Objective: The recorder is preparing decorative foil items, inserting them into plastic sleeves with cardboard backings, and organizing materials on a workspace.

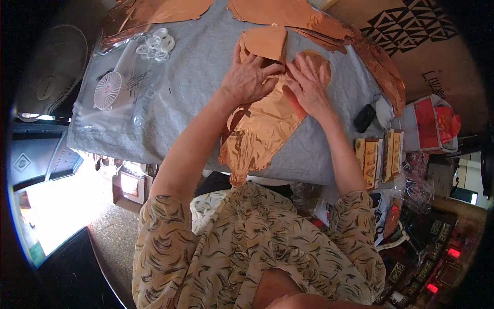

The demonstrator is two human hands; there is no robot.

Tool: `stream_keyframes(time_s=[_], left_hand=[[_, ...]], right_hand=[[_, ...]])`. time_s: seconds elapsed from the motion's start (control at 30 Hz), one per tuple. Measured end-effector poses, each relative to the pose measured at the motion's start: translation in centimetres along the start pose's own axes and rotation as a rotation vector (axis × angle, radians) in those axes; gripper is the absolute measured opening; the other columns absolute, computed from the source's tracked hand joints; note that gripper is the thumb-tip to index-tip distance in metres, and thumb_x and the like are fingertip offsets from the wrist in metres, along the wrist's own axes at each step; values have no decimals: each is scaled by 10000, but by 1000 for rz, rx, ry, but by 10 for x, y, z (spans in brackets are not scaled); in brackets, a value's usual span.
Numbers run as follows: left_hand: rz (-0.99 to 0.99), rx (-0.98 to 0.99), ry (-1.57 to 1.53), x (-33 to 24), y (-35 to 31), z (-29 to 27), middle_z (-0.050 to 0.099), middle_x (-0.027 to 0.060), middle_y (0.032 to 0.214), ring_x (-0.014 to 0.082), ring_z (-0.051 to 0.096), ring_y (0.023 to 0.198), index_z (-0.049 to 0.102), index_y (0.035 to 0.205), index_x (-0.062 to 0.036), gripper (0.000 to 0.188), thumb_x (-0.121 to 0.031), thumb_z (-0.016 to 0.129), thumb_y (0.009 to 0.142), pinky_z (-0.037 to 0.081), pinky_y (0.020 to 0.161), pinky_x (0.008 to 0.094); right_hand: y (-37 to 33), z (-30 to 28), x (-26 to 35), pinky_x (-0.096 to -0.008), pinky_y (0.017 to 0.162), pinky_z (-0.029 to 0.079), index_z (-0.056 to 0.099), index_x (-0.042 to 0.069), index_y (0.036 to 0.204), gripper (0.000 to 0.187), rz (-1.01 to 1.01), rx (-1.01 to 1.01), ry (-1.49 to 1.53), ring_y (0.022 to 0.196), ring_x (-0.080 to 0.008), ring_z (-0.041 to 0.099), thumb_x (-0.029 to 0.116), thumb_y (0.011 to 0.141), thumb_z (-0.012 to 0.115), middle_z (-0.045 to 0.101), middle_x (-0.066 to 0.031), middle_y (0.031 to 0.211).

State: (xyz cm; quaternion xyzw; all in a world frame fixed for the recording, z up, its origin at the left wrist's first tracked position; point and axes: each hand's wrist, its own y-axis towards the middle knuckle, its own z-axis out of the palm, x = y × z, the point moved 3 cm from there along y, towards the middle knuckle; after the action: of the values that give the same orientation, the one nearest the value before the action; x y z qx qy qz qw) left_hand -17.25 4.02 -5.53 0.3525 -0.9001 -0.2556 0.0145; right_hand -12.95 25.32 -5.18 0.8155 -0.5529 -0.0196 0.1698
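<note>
A flat, uninflated copper-coloured foil balloon [267, 129] lies in front of me on the grey cloth, its narrow tabbed end pointing toward my body. Its far part is folded over into a matte flap [265, 42]. My left hand [249, 80] is closed on the foil beside this flap, with bent fingers at its near edge. Close by on the right, my right hand [309, 85] rests on the balloon, fingers stretched out and apart near a rounded lobe [318, 63]. Some fingertips are hidden by the foil.
More copper foil sheets [278, 11] lie along the table's far edge. To the left are clear plastic packaging [128, 85] and a bundle of white ribbon [159, 44]. A dark object [364, 118] and yellow boxes [368, 162] sit at the right. A fan [49, 77] stands far left.
</note>
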Motion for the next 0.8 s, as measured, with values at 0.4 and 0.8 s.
stream_keyframes(time_s=[0.4, 0.8], left_hand=[[1, -54, -11, 5, -2, 7, 657, 139, 1256, 318, 555, 1335, 627, 1332, -379, 361, -490, 540, 1000, 82, 1207, 736], [-49, -1, -52, 3, -1, 4, 692, 163, 1194, 320, 561, 1327, 516, 1459, -300, 531, -487, 563, 964, 105, 1220, 712]], right_hand=[[3, 6, 2, -604, 1259, 29, 470, 226, 1583, 570, -9, 38, -24, 1585, -326, 206, 509, 1091, 421, 280, -74, 1710], [2, 2, 6, -650, 1253, 47, 478, 239, 1566, 566, -87, 25, -207, 1570, -321, 248, 510, 1070, 461, 326, -61, 1686]])
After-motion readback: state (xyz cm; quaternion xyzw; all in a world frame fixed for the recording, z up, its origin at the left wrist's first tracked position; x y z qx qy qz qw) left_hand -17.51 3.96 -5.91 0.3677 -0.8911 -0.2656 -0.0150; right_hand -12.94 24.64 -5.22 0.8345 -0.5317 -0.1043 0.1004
